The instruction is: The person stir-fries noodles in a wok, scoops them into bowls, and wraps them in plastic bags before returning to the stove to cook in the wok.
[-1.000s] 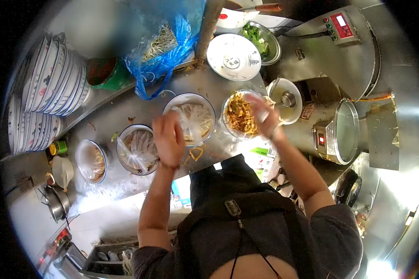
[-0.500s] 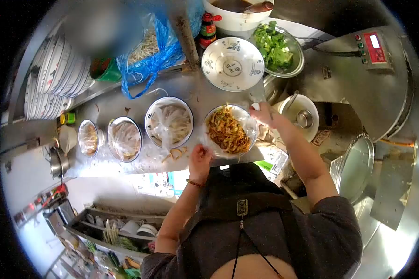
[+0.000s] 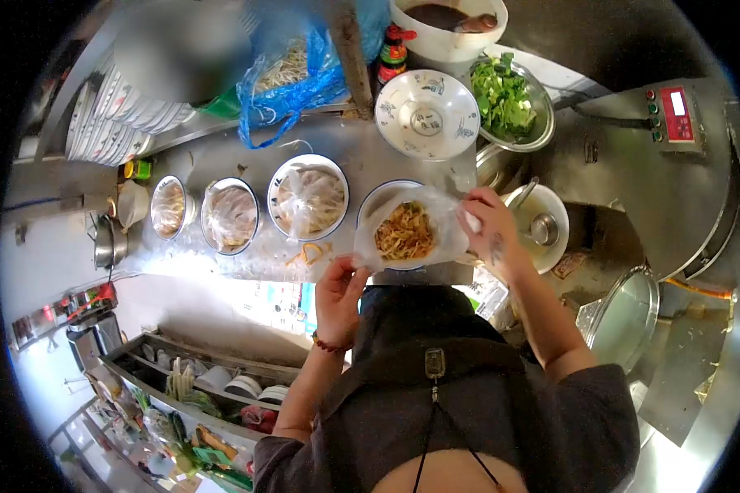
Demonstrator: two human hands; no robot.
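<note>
A clear plastic bag (image 3: 444, 217) with brown shredded food (image 3: 404, 232) inside sits in a blue-rimmed white bowl (image 3: 376, 194) at the counter's front edge. My left hand (image 3: 339, 289) pinches the bag's near left edge. On the right side, my right hand (image 3: 492, 228) is closed on the other edge, which bunches white beside the thumb. The bag is stretched between both hands and covers part of the bowl. Whether the bag's bottom touches the bowl cannot be seen.
Three bowls with bagged food, a large one (image 3: 307, 197), a middle one (image 3: 229, 215) and a small one (image 3: 168, 208), line the left. Behind stand a patterned bowl (image 3: 427, 123) and a metal bowl of greens (image 3: 543, 123). A white bucket with a ladle (image 3: 543, 228) is at right.
Both hands have drawn the bag's edges up and taut, so its sides fold in over the food and less of it shows. My view has shifted slightly.
</note>
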